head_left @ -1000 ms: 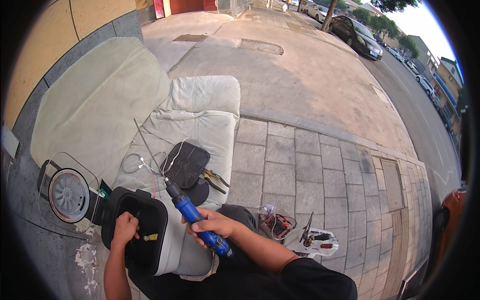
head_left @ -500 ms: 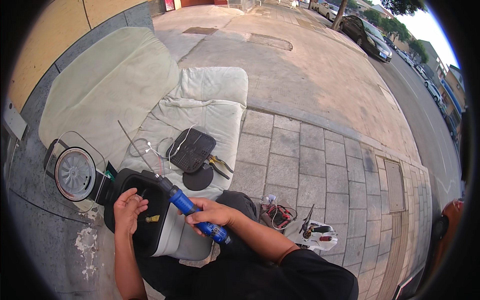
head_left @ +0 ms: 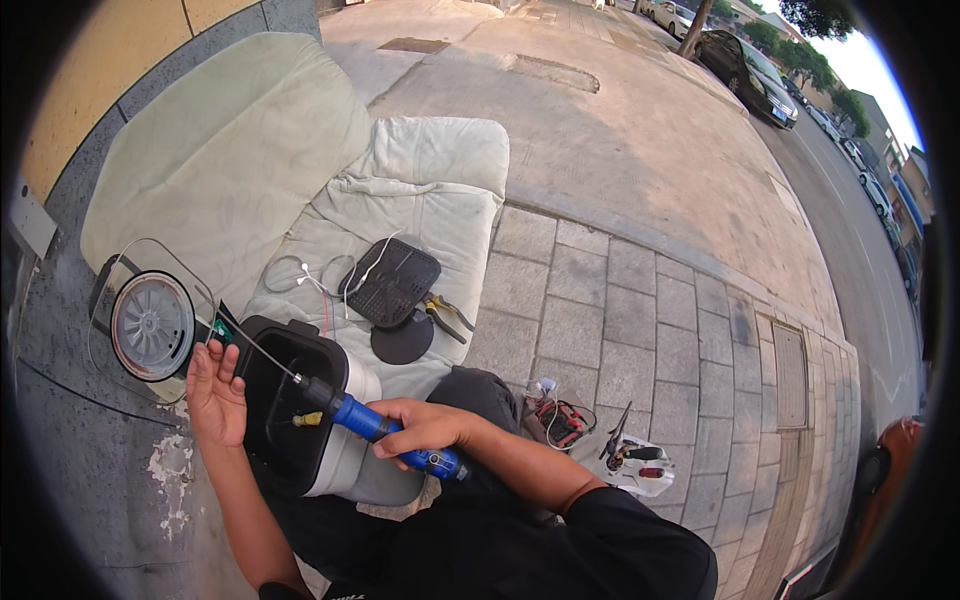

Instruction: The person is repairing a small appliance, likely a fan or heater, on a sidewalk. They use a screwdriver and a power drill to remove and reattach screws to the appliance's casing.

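My right hand [head_left: 425, 430] is wrapped round a blue cordless screwdriver [head_left: 362, 418] with a long thin bit [head_left: 262, 350] pointing up and left. Fingers apart and slightly bent, my left hand [head_left: 216, 395] is raised by the bit's far part, with nothing visible in it. Below the bit stands a tub [head_left: 357, 470], whitish grey outside and black inside, with a small yellow piece [head_left: 306, 419] inside. Beside my left hand is a round grey ribbed part [head_left: 152, 325] set in a dark frame, with a small green part [head_left: 221, 330] near it.
A pale padded mat [head_left: 440, 200] bears a black grid panel [head_left: 393, 280], a black disc [head_left: 402, 338], yellow-handled pliers [head_left: 447, 315] and white cables [head_left: 350, 285]. Right of my knee lie a red and black tool [head_left: 562, 420] and a white tray [head_left: 645, 478] of hand tools. Parked cars [head_left: 745, 75] line the road.
My left hand has moved left and up and its fingers have opened from a curl. The screwdriver's bit has swung lower toward the left, and the view has shifted slightly.
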`<state>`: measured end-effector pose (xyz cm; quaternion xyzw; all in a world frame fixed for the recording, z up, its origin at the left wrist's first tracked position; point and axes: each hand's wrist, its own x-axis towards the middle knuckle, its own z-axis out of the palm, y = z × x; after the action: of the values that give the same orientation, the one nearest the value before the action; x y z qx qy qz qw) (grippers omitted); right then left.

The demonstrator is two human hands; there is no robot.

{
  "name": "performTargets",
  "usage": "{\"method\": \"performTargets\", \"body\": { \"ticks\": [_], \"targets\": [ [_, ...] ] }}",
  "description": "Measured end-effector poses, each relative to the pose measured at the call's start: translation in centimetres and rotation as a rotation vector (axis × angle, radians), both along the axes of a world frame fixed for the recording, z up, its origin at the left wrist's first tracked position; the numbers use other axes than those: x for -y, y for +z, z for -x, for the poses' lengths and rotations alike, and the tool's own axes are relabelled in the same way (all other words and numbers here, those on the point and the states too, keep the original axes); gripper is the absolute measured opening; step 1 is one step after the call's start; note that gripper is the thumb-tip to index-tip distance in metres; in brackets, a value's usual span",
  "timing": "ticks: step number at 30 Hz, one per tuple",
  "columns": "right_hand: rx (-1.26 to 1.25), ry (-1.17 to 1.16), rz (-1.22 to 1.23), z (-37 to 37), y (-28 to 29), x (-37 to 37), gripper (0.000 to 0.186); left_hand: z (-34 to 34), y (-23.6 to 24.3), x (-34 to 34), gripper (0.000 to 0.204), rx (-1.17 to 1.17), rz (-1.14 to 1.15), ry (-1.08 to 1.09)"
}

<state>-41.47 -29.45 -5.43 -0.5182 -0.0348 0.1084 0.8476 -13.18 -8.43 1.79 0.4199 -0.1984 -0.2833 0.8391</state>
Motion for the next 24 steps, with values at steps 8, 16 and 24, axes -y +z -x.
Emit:
{"method": "performTargets", "body": {
  "ticks": [8, 16, 24],
  "targets": [
    [-0.069, 0.026, 0.043, -0.5, 1.0, -0.2, 0.045, -0.5, 3.8, 0.5, 0.021, 0.086, 0.068, 0.053],
    [-0.129, 0.041, 0.037, -0.7, 0.9, -0.9, 0.05, -0.6, 3.6, 0.1, 0.023, 0.01, 0.097, 0.091],
    [-0.116, 0.093, 0.061, -0.6, 0.9, -0.5, 0.048, -1.6, 4.1, 0.2, 0.023, -0.02, 0.153, 0.123]
  ]
}}
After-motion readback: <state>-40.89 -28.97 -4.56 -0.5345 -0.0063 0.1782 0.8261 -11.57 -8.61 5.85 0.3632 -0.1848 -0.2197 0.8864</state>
